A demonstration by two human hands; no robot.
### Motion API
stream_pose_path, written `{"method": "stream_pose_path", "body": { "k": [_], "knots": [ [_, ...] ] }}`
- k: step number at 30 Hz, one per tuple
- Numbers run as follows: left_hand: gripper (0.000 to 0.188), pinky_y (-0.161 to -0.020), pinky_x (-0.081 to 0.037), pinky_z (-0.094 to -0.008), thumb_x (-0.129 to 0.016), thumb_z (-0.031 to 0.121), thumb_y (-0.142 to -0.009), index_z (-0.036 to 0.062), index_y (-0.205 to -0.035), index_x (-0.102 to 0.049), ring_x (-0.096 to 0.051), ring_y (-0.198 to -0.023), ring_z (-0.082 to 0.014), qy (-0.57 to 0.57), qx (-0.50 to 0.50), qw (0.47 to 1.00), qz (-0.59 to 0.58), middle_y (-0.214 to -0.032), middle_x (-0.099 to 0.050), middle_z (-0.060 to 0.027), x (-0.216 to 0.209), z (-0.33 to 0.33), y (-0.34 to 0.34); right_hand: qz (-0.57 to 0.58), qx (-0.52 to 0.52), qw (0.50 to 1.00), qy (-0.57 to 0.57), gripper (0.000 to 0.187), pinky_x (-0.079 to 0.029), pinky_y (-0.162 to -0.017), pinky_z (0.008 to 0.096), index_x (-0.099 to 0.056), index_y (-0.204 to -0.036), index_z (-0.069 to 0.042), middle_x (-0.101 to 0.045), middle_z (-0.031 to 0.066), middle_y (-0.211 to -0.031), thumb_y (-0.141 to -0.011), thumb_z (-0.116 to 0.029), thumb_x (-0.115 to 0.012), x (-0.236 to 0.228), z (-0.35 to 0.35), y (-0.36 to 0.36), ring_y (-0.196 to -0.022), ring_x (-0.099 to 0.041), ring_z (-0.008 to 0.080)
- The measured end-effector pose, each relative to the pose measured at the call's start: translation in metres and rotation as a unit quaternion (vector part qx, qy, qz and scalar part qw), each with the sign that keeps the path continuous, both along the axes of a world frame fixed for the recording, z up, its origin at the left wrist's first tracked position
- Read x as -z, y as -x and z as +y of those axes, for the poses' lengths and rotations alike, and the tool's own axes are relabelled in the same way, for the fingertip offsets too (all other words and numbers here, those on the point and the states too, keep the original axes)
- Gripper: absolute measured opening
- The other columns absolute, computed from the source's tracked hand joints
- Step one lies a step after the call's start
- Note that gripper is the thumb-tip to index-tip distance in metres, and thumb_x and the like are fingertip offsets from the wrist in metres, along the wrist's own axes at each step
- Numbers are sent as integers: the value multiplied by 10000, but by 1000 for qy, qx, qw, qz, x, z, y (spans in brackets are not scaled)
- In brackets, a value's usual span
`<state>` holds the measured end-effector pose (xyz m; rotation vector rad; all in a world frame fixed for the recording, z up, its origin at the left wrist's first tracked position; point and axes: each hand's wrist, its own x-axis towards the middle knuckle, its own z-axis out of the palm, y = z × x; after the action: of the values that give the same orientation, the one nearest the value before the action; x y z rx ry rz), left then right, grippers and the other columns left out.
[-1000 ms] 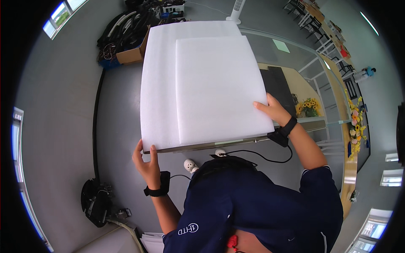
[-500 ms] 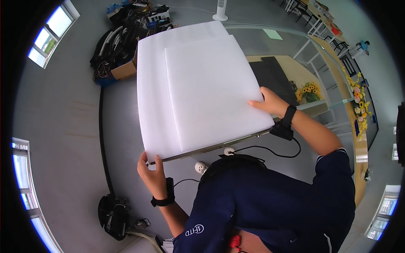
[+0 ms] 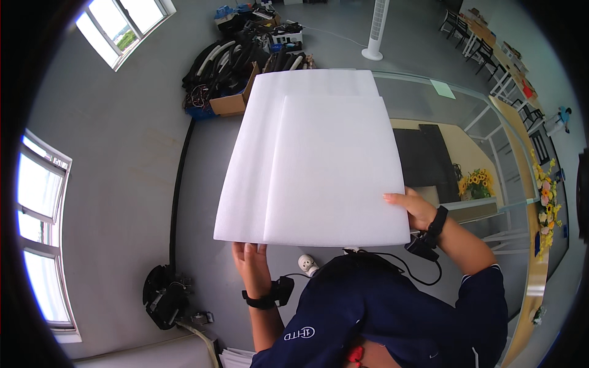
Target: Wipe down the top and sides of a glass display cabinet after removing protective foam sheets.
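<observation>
A stack of white foam sheets (image 3: 334,172), a narrower one lying over a wider one, is held out in front of my body. My right hand (image 3: 416,207) grips its right edge near the closer corner, thumb on top and fingers hidden beneath. At the near edge, toward the left, my left hand (image 3: 251,264) supports the stack from below, with its fingertips tucked partly under the foam. What lies under the sheets is hidden now. Both wrists wear black straps with a small black box and a cable.
To the right stands a glass-topped table (image 3: 515,205) with a dark panel (image 3: 423,156) and sunflowers (image 3: 477,183) beneath the glass. A cardboard box (image 3: 232,101) with cables sits at far left, near a white tower fan (image 3: 375,30). A black device (image 3: 164,297) lies at lower left.
The stack has levelled, and the dark rigid edge seen under its near side is now covered. My left hand has shifted right, its thumb no longer on top. The view has turned left.
</observation>
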<state>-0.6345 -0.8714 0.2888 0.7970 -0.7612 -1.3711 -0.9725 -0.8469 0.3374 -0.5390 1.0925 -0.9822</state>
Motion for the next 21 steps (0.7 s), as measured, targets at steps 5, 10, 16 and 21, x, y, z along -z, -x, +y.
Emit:
{"method": "stream_pose_path", "body": {
  "k": [5,10,16,21],
  "knots": [
    [697,-885,-400,-375,-609,284,-786,38,-1290,-194,-401,-1124,-238,-84,131,988,11,-1229,-365,-127,1,45,60,-35,-4,997,64,504,-415,-869,353,-375,-1207,0,-488,118,-1120,-784,-153,-604,8,9,-28,-1022,-492,207],
    [618,-895,-386,-405,-572,255,-799,13,-1262,-243,-411,-1116,-257,-143,37,985,85,-1213,-387,-142,-5,49,86,-42,6,995,91,547,-386,-887,341,-341,-1210,-6,-463,101,-1137,-768,-136,-636,18,16,-53,-1039,-460,188],
    [532,-879,-397,-383,-571,189,-794,-11,-1218,-318,-453,-1069,-241,-159,-88,980,85,-1157,-445,-138,0,67,85,-45,-55,993,95,556,-368,-899,320,-333,-1220,8,-452,97,-1149,-763,-88,-634,47,31,-70,-1060,-437,172],
    [501,-840,-423,-355,-628,104,-752,4,-1154,-347,-493,-996,-214,-121,-156,979,51,-1091,-476,-123,-4,84,72,-71,-137,987,46,496,-389,-891,322,-348,-1201,29,-465,111,-1139,-791,-85,-605,49,46,-79,-1032,-469,181]
  ]
}}
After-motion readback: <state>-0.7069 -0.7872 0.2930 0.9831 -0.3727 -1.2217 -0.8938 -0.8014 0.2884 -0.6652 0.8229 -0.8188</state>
